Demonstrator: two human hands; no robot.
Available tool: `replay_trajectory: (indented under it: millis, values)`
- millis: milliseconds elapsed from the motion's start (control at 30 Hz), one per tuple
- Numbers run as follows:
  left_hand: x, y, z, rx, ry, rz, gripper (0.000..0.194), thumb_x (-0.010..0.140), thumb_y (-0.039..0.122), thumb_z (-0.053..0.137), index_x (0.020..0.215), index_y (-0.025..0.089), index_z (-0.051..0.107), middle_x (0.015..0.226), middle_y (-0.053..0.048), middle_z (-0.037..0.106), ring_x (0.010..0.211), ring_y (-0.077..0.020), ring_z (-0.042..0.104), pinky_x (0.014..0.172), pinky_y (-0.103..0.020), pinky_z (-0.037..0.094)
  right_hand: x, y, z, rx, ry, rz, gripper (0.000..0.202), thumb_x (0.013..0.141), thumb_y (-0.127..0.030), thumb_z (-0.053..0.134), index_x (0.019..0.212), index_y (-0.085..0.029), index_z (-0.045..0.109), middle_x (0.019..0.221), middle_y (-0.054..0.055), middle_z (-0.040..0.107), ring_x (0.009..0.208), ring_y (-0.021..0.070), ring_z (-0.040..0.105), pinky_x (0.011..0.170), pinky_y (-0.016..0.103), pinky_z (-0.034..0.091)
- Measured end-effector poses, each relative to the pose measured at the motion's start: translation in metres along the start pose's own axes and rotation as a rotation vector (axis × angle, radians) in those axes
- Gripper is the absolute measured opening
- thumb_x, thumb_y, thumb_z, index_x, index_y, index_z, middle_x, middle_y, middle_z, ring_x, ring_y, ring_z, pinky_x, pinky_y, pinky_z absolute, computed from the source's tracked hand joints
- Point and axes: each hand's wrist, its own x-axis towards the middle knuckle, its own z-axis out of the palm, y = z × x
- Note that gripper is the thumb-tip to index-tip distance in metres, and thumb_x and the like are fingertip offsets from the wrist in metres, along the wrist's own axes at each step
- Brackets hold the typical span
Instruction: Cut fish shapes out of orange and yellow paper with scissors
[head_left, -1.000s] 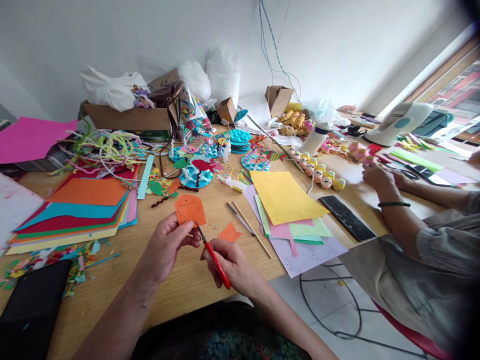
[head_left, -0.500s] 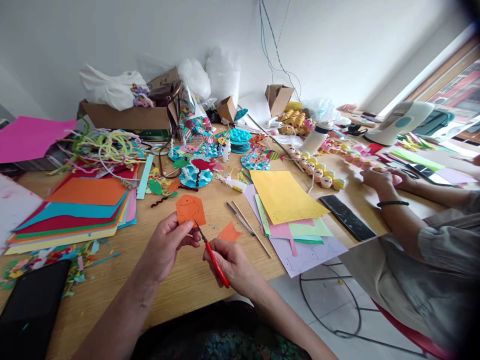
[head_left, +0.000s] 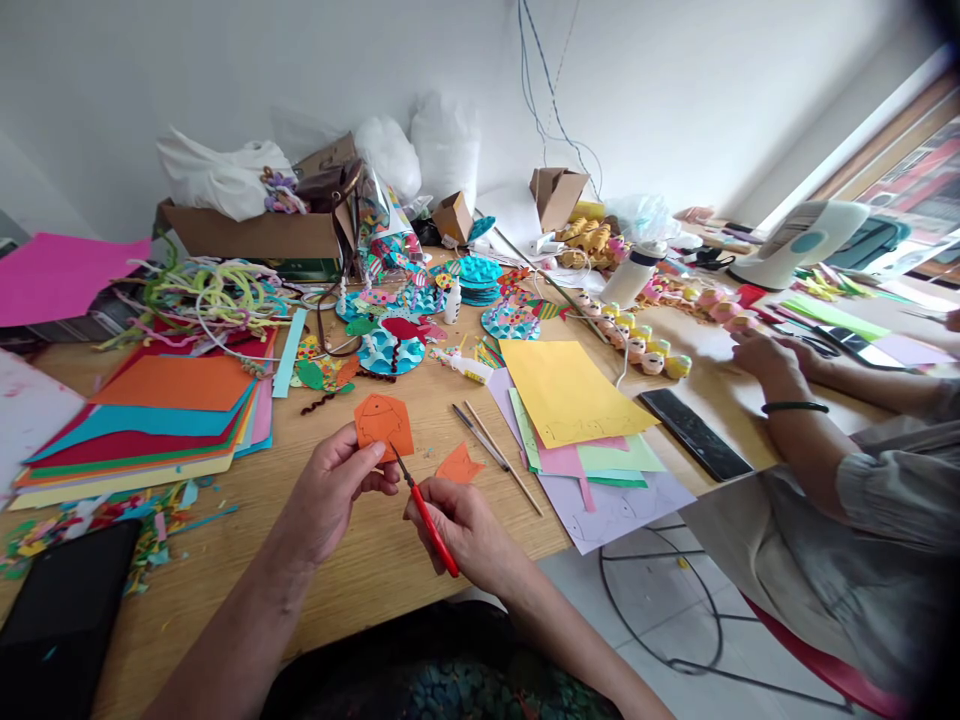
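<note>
left hand [head_left: 334, 490]: pinching orange paper [head_left: 393, 420] | right hand [head_left: 469, 528]: red-handled scissors [head_left: 430, 525], tips at paper edge

Orange paper piece with a dark-outlined fish drawing [head_left: 385, 424], bright red scissor handles [head_left: 433, 530], plain golden-yellow rectangular paper sheet [head_left: 566, 390].

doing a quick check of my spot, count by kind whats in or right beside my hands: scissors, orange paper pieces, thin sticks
Red-handled scissors: 1
Orange paper pieces: 2 (held piece, loose piece)
Thin sticks: 2 (dark-tipped stick, wooden stick)
Total: 5
</note>
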Motion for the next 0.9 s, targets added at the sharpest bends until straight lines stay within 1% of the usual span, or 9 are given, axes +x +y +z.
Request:
replay_trajectory:
  millis: [267,467,700,900]
  values:
    - [0.0004,0.0007,0.0000,0.018,-0.015,-0.003,0.012,0.067,0.026,0.067,0.070,0.015,0.064,0.056,0.001,0.064,0.052,-0.0118,0.059,0.050,-0.023,0.050,-0.0012,0.0022,-0.0017,-0.057,0.006,-0.007,0.034,0.090,-0.043,0.045,0.071,-0.015,0.050,0.056,-0.005,0.038,0.049,0.0067,0.035,0.045,0.020,0.027]
    - [0.0013,0.0003,-0.0003,0.009,0.011,0.009,0.016,0.067,0.028,0.068,0.077,0.015,0.065,0.058,0.001,0.064,0.054,-0.0120,0.059,0.050,-0.023,0.050,-0.0005,0.0010,-0.0018,-0.084,0.013,-0.009,0.035,0.089,-0.044,0.045,0.070,-0.015,0.050,0.056,-0.004,0.038,0.050,0.0073,0.035,0.045,0.020,0.027]
    - [0.0003,0.0008,-0.0010,0.016,-0.003,0.003,0.014,0.067,0.028,0.067,0.073,0.015,0.065,0.057,0.001,0.064,0.053,-0.0119,0.058,0.050,-0.023,0.050,-0.0009,0.0008,-0.0004,-0.054,0.002,-0.001,0.032,0.089,-0.042,0.046,0.070,-0.016,0.049,0.054,-0.005,0.037,0.048,0.0069,0.035,0.045,0.020,0.026]
    - [0.0002,0.0012,0.0002,0.009,-0.003,-0.001,0.012,0.067,0.027,0.068,0.070,0.015,0.064,0.058,0.001,0.064,0.053,-0.0119,0.058,0.051,-0.023,0.050,-0.0019,0.0011,-0.0016,-0.081,0.005,-0.005,0.035,0.089,-0.045,0.046,0.071,-0.015,0.051,0.056,-0.005,0.039,0.049,0.0074,0.037,0.045,0.020,0.027]
